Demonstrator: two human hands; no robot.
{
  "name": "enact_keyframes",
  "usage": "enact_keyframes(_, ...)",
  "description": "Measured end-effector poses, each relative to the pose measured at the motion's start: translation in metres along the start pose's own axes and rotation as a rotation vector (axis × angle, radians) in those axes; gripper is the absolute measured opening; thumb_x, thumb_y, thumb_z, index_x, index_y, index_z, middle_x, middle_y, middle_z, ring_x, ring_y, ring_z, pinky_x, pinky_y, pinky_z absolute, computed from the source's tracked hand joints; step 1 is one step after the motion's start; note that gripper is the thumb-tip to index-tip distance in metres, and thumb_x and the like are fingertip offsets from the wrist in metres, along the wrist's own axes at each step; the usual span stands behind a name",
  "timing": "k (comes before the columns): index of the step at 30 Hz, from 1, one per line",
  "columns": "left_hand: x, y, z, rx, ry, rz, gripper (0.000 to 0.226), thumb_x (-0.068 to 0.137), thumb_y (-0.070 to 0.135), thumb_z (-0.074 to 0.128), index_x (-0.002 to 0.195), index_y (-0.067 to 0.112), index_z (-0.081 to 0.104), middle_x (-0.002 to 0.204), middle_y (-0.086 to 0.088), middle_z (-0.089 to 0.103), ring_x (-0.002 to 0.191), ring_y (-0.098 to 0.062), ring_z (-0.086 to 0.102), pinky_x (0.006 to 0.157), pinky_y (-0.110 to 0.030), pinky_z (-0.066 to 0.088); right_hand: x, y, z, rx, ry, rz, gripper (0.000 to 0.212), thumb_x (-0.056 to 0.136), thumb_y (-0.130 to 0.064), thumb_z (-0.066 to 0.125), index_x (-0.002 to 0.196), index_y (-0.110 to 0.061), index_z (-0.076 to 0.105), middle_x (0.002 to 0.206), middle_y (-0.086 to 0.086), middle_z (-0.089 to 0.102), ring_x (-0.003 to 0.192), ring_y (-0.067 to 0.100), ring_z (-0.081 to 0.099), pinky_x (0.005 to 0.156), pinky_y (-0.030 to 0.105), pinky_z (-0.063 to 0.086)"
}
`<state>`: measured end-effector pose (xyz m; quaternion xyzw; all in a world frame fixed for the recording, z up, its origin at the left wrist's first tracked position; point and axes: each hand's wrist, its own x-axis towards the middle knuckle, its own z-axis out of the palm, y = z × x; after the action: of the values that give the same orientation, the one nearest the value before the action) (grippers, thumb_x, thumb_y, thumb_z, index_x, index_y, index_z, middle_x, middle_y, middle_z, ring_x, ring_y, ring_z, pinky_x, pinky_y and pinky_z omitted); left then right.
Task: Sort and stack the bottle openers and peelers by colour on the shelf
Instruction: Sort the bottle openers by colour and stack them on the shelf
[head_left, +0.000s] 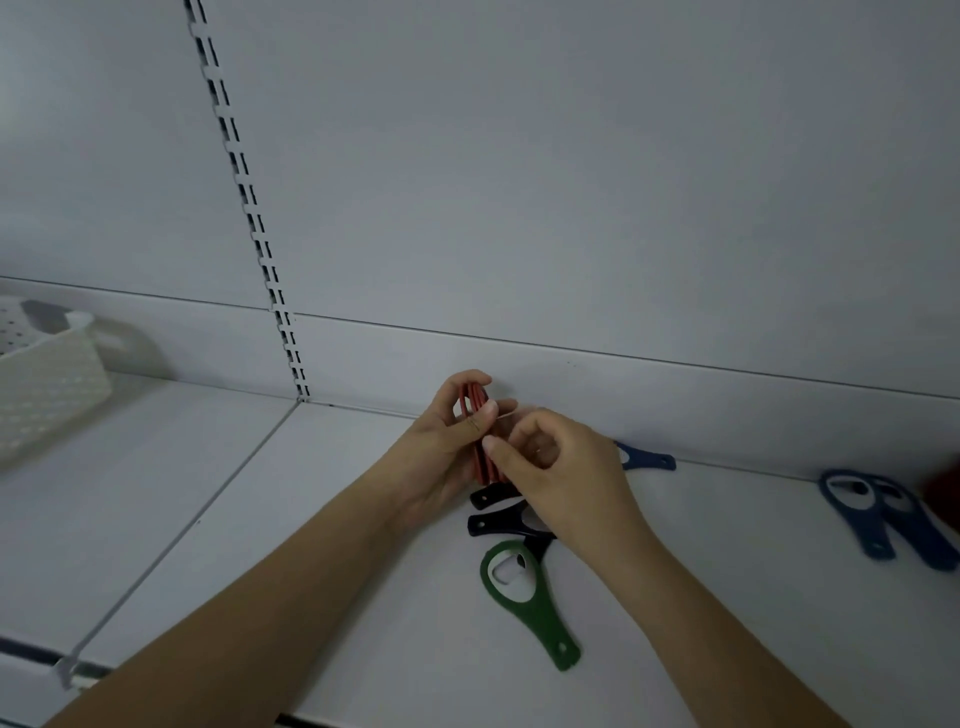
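A stack of flat red plastic openers (477, 431) is gripped on edge at frame centre by the left hand (444, 452) and pinched by the right hand (561, 467); black handles (491, 512) beneath are partly hidden, a green plastic bottle opener (524, 597) lies below on the white shelf (363, 597), and blue openers (878, 519) sit at right.

White shelf (322, 561), back panel behind. Lying on it: green bottle opener (524, 597) toward the front edge; two black handles (493, 512) just behind it, partly hidden; blue opener (644, 460) at the back edge; two overlapping blue openers (883, 519) at the right end; white perforated basket (47, 384) at the left end.
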<state>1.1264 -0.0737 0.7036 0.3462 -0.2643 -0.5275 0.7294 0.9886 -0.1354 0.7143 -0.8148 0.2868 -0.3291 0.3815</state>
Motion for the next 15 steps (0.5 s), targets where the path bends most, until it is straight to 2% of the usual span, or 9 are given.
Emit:
enact_keyframes(2, -0.001, 0.001, 0.002, -0.045, 0.023, 0.026, 0.022, 0.098, 0.002, 0.045, 0.113, 0.018, 0.05, 0.099, -0.014, 0.064, 0.099, -0.025, 0.069, 0.067, -0.037, 0.059, 0.0, -0.003, 0.002, 0.001, -0.048, 0.047, 0.023, 0.08, -0.039, 0.077, 0.074, -0.023, 0.062, 0.07, -0.012, 0.067, 0.068, -0.001, 0.064, 0.057, 0.008, 0.046)
enact_keyframes(5, 0.001, 0.0, 0.002, -0.08, 0.046, 0.044, 0.021, 0.1, 0.002, 0.042, 0.11, 0.019, 0.048, 0.095, -0.013, 0.063, 0.108, -0.028, 0.066, 0.072, -0.038, 0.06, 0.007, -0.006, 0.003, -0.033, -0.084, 0.101, 0.028, 0.077, -0.035, 0.082, 0.076, -0.017, 0.06, 0.075, -0.009, 0.068, 0.07, 0.004, 0.065, 0.059, 0.012, 0.049)
enact_keyframes(8, 0.003, 0.001, 0.006, -0.113, 0.091, 0.009, 0.013, 0.102, 0.008, 0.042, 0.106, 0.021, 0.044, 0.09, -0.01, 0.057, 0.09, -0.022, 0.066, 0.071, -0.034, 0.06, 0.011, -0.006, 0.002, 0.007, -0.106, 0.147, 0.026, 0.073, -0.024, 0.085, 0.074, -0.013, 0.061, 0.084, -0.003, 0.073, 0.072, 0.013, 0.07, 0.069, 0.028, 0.058)
enact_keyframes(10, 0.003, 0.004, 0.009, -0.074, 0.124, -0.018, 0.002, 0.105, 0.022, 0.04, 0.104, 0.02, 0.042, 0.093, -0.009, 0.051, 0.082, -0.019, 0.063, 0.067, -0.029, 0.059, 0.013, -0.008, 0.001, 0.025, -0.102, 0.178, 0.026, 0.072, -0.021, 0.086, 0.073, -0.014, 0.061, 0.087, -0.003, 0.075, 0.072, 0.013, 0.071, 0.07, 0.03, 0.059)
enact_keyframes(12, 0.005, 0.004, 0.007, 0.037, 0.144, -0.035, 0.018, 0.106, 0.035, 0.036, 0.111, 0.018, 0.039, 0.097, -0.009, 0.049, 0.085, -0.02, 0.059, 0.07, -0.029, 0.058, 0.012, -0.011, 0.002, -0.003, -0.107, 0.209, 0.027, 0.072, -0.022, 0.086, 0.074, -0.014, 0.06, 0.08, -0.002, 0.075, 0.069, 0.009, 0.07, 0.065, 0.021, 0.056)
enact_keyframes(13, 0.006, 0.003, 0.005, 0.102, 0.137, -0.037, 0.025, 0.105, 0.041, 0.033, 0.114, 0.018, 0.039, 0.098, -0.01, 0.05, 0.087, -0.02, 0.057, 0.073, -0.03, 0.056, 0.012, -0.012, 0.003, -0.001, -0.114, 0.222, 0.028, 0.072, -0.021, 0.086, 0.075, -0.012, 0.06, 0.077, -0.001, 0.075, 0.068, 0.01, 0.071, 0.065, 0.022, 0.057)
enact_keyframes(15, 0.006, 0.004, 0.005, 0.179, 0.106, -0.043, 0.034, 0.102, 0.05, 0.03, 0.113, 0.02, 0.04, 0.102, -0.011, 0.051, 0.087, -0.021, 0.057, 0.073, -0.032, 0.052, 0.01, -0.015, 0.004, 0.065, -0.116, 0.255, 0.028, 0.072, -0.014, 0.086, 0.073, -0.008, 0.059, 0.076, 0.003, 0.075, 0.07, 0.016, 0.073, 0.071, 0.034, 0.061)
